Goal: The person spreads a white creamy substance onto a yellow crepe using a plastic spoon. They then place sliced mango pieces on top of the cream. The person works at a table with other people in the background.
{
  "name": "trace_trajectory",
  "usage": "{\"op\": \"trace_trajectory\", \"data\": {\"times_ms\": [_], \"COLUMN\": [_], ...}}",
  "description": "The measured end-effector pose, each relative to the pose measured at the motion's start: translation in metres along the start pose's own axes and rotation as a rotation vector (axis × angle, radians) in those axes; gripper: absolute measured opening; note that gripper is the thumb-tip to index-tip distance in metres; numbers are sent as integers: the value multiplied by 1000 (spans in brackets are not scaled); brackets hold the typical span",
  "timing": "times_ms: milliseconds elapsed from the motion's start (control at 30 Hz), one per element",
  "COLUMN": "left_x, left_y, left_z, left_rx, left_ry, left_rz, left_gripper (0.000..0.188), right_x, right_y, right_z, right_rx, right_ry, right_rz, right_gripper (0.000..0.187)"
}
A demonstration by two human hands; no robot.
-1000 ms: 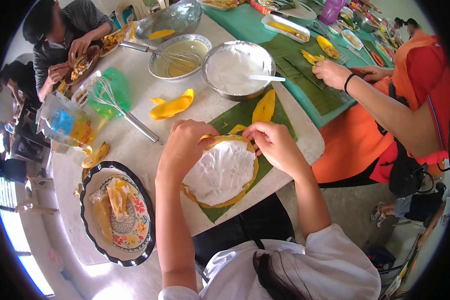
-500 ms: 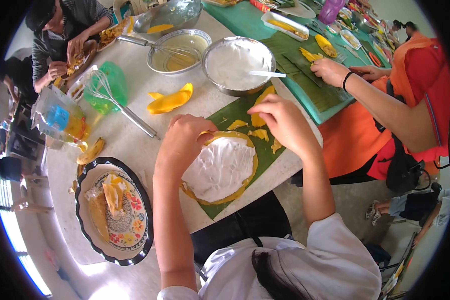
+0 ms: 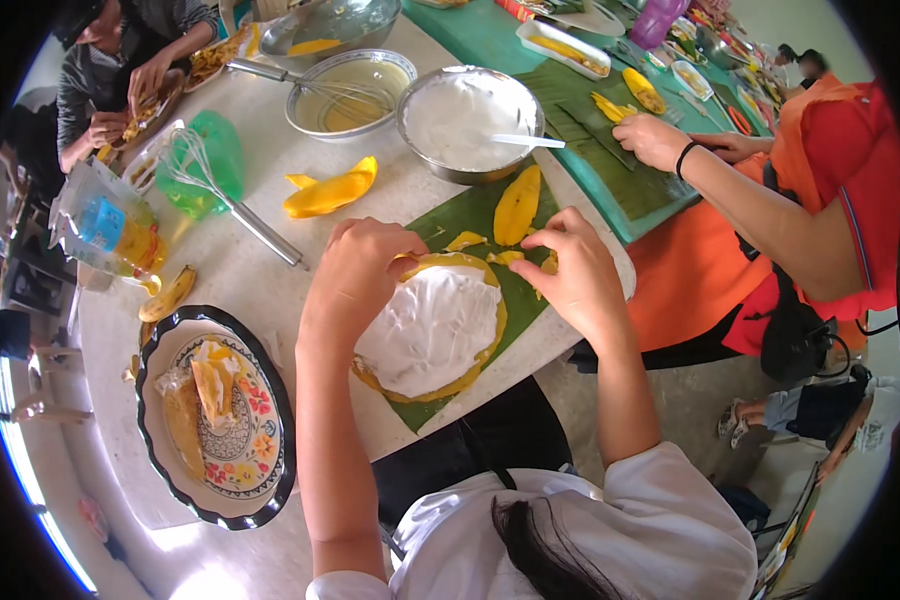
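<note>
On a banana leaf (image 3: 530, 310) lies a round yellow crepe (image 3: 435, 330) spread with white cream. My left hand (image 3: 363, 262) is closed at its far left edge, thumb and finger together; a bit of yellow shows at the fingertips, but I cannot tell if it is crepe rim or fruit. Over the leaf's right side, my right hand (image 3: 576, 280) has thumb and forefinger closed round a small mango piece (image 3: 507, 257). Just beyond them rests a mango cheek (image 3: 517, 205). A mango scrap (image 3: 464, 241) lies between my hands.
Farther off stand a bowl of cream (image 3: 468, 118), a batter bowl (image 3: 350, 92) with a whisk, mango skins (image 3: 332, 190) and another whisk (image 3: 235, 205). A floral dish (image 3: 215, 470) holds a filled crepe at left. A co-worker's hands (image 3: 655, 140) handle mango at right; another person sits far left.
My right hand has drawn nearer, off the mango cheek and down to the small mango pieces. My left hand stays at the crepe's edge. The whole view has shifted slightly.
</note>
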State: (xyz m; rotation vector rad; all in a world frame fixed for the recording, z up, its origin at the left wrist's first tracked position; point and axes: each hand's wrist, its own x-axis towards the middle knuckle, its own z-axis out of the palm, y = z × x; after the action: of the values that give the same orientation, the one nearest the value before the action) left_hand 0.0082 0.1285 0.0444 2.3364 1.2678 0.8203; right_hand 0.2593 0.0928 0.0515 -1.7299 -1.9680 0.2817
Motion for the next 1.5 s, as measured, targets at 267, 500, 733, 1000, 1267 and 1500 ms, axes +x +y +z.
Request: {"op": "trace_trajectory", "data": {"times_ms": [267, 500, 733, 1000, 1267, 1500], "left_x": [0, 1, 0, 1, 1, 1], "left_y": [0, -2, -3, -5, -3, -4], "left_z": [-1, 0, 0, 3, 0, 3], "left_rx": [-23, 12, 5, 11, 10, 19], "left_ry": [0, -8, -12, 4, -14, 1], "left_rz": [-12, -7, -25, -29, -42, -33], "left_gripper": [14, 13, 13, 13, 15, 15], "right_x": [0, -1, 2, 2, 3, 3], "right_y": [-3, 1, -2, 5, 3, 15], "right_z": [16, 27, 31, 29, 37, 31], "right_rx": [-59, -4, 19, 32, 24, 45], "right_ry": [64, 93, 140, 156, 161, 215], "right_rz": [14, -32, -3, -4, -14, -6], "right_gripper": [20, 16, 14, 15, 14, 14]}}
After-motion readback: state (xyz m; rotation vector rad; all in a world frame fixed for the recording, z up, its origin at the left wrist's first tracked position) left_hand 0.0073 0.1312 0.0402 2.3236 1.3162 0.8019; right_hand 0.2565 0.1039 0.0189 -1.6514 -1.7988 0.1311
